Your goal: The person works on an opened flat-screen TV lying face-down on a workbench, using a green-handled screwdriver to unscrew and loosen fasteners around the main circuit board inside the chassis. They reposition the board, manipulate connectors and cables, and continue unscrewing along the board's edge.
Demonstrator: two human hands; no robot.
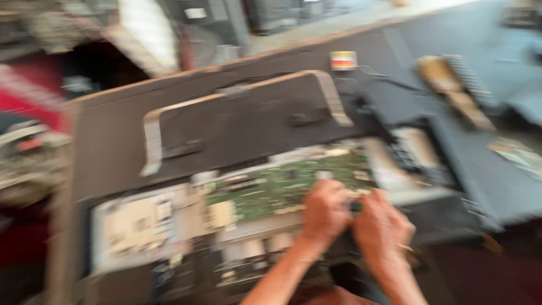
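Observation:
The frame is heavily blurred. An opened flat electronic device lies on a dark work table (113, 135), with a green circuit board (271, 189) exposed in its middle. My left hand (324, 212) and my right hand (381, 226) are pressed close together at the board's right lower edge, fingers curled around something small and dark between them. What that small thing is cannot be made out. A ring shows on my right hand.
A curved pale strip (155, 135) frames a dark panel (237, 127) behind the board. A pale metal shield (135, 223) sits left of the board. At far right lie a tan tool-like object (451, 90), a small coloured box (343, 59) and dark parts (395, 99).

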